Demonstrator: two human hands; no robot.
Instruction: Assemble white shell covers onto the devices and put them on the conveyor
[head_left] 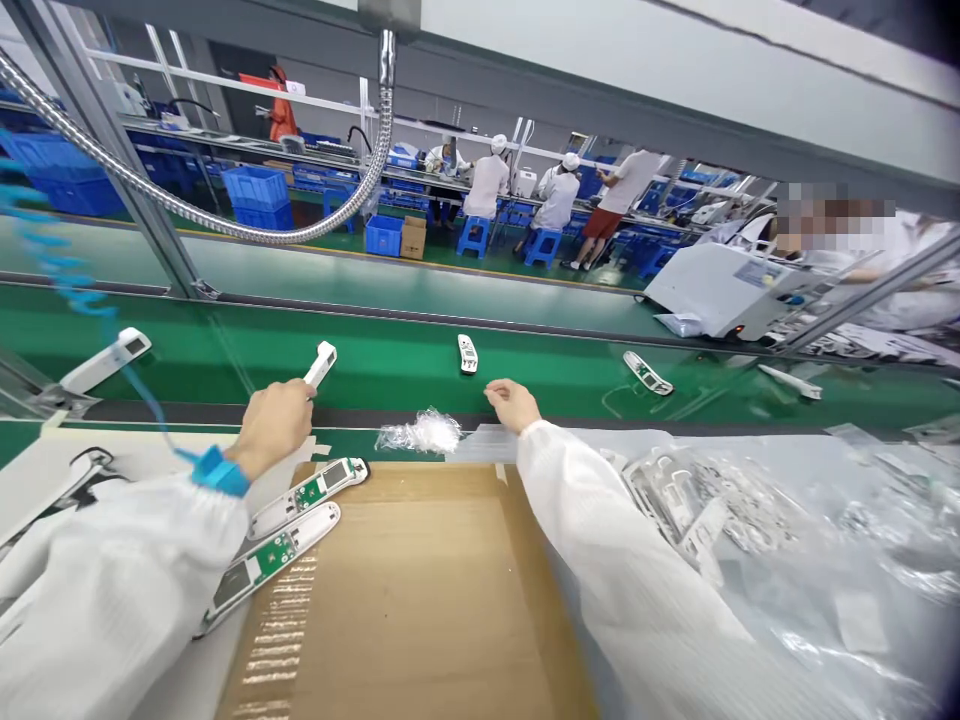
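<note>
My left hand [274, 425] is closed around a white handheld device [321, 363], holding it over the near edge of the green conveyor belt [390, 360]. A blue wrist strap [220, 470] with a coiled cord sits on that wrist. My right hand [512, 403] reaches toward the belt edge, fingers loosely curled, nothing in it. A crumpled clear plastic bag [420, 432] lies between my hands. Two open devices with green circuit boards [300, 495] [262, 565] rest on the brown cardboard sheet [420, 600] below my left arm.
Three more white devices [467, 353] [646, 371] [105, 362] lie on the belt. A heap of bagged white parts [750, 520] fills the right of the bench. A flexible metal hose [225, 225] arcs overhead. Other workers sit at a far line [555, 195].
</note>
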